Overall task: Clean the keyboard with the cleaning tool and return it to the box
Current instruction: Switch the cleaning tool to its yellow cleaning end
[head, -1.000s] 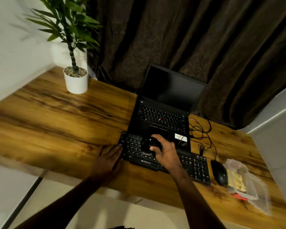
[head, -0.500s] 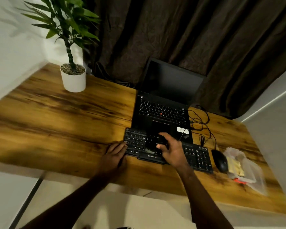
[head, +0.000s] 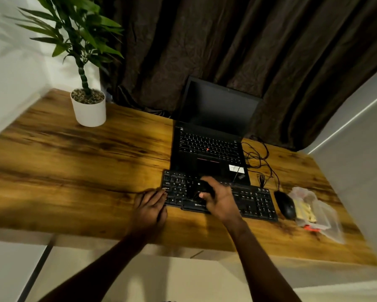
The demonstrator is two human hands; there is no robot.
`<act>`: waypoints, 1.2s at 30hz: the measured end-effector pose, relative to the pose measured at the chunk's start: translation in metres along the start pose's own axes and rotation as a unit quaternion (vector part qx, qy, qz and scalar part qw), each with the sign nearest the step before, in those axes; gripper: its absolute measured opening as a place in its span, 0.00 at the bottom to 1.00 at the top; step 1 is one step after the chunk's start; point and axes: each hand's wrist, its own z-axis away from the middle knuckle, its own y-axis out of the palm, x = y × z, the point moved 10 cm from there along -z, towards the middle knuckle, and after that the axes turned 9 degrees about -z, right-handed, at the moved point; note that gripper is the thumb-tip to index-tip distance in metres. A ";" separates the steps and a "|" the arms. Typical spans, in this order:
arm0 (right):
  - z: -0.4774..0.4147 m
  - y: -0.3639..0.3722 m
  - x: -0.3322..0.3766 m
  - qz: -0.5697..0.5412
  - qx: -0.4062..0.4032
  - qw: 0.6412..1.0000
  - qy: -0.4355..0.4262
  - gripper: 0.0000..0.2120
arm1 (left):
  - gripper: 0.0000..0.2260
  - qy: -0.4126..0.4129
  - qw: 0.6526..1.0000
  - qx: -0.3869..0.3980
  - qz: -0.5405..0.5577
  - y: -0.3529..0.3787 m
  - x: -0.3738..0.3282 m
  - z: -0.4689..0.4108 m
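A black external keyboard (head: 253,199) lies on the wooden desk in front of a laptop. My right hand (head: 220,199) grips a dark cleaning tool (head: 201,189) and holds it down on the keys left of the keyboard's middle. My left hand (head: 150,205) lies flat on the desk, its straight fingertips touching the keyboard's left end. A clear plastic box (head: 320,214) with yellowish and red contents lies open at the far right of the desk.
An open black laptop (head: 209,144) stands just behind the keyboard. A black mouse (head: 285,204) and tangled cables (head: 258,160) sit to its right. A potted plant (head: 88,107) is at the back left. The desk's front edge (head: 183,247) runs below my wrists.
My right hand has slid the tool slightly over the keys. My left hand has stayed at the keyboard's left end. The view has shifted with my head.
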 end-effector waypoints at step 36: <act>0.036 -0.118 -0.141 -0.565 -0.151 0.803 0.116 0.15 | 0.06 -0.181 0.883 0.131 0.413 0.066 -0.224 -0.127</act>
